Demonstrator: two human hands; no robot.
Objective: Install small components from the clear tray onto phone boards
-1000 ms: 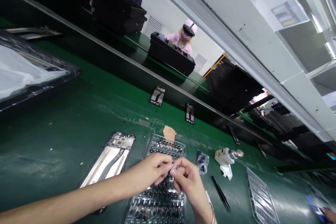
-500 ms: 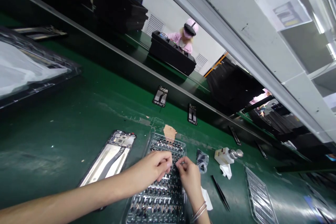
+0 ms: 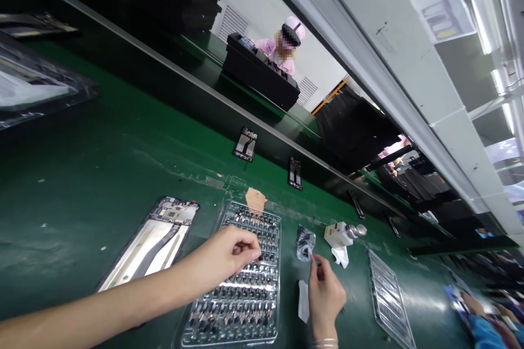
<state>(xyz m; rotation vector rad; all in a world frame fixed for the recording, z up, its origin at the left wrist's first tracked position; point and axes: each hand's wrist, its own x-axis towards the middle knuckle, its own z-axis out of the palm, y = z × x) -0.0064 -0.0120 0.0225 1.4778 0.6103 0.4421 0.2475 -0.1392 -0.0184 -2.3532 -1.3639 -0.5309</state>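
My left hand [image 3: 235, 251] is closed in a pinch above a clear plastic tray [image 3: 237, 332], which holds rows of small dark parts. Whatever lies between its fingertips is too small to make out. To the right of the tray, my right hand [image 3: 326, 289] has thumb and forefinger pressed together beside a small clear bag [image 3: 305, 242] with dark contents. I cannot tell whether it touches the bag or what it pinches. An opened phone [image 3: 164, 234] with its circuit board bare lies left of the tray, partly behind my left forearm.
A white dispenser bottle [image 3: 339, 234] with a metal top stands at the right, near white paper [image 3: 303, 301]. Farther right lies another clear tray [image 3: 388, 294]. Two opened phones [image 3: 245, 144] rest along the dark strip behind. A co-worker [image 3: 282, 49] sits across.
My right hand has moved right, from over the tray to beside the small bag, and now covers most of the black tweezers. My left hand stays over the tray. The view has shifted slightly.
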